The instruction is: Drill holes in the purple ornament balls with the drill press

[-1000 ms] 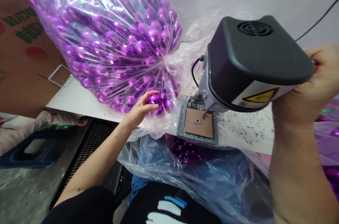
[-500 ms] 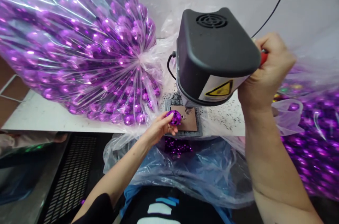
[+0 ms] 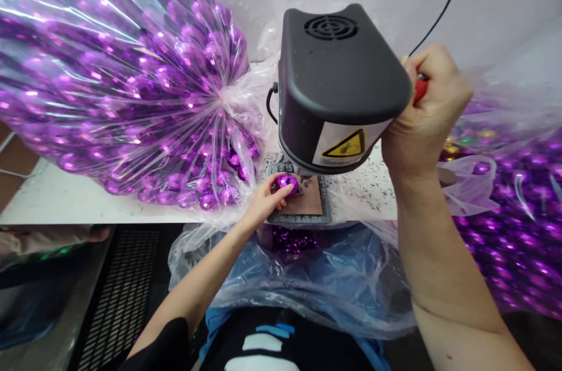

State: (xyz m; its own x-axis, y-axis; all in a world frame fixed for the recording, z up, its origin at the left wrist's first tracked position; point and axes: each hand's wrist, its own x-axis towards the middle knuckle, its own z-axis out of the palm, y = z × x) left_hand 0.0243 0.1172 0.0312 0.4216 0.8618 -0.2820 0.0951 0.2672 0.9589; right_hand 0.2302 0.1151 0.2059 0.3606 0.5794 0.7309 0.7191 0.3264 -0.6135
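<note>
Between the thumb and fingers of my left hand point(image 3: 267, 195) is a shiny purple faceted ball point(image 3: 287, 184). The ball is over the left part of a brown square plate point(image 3: 308, 198) on the grey base point(image 3: 325, 216), close to the underside of a black press-like machine point(image 3: 342, 72). The machine's head carries a round vent and a yellow warning label point(image 3: 346, 144). My right hand point(image 3: 432, 102) is wrapped round the red handle point(image 3: 420, 90) on the machine's right side. The machine's head hides its lower working part.
A large clear bag of purple balls point(image 3: 132, 96) lies on the white table point(image 3: 65, 198) at left. More purple balls point(image 3: 518, 230) are in plastic at right. Below the table edge hangs an open clear bag point(image 3: 351, 265) with purple balls inside. Dark flecks litter the tabletop.
My left hand has brought the purple ball up and in under the machine's head, away from the table edge. My right hand still grips the handle. The whole view has shifted slightly.
</note>
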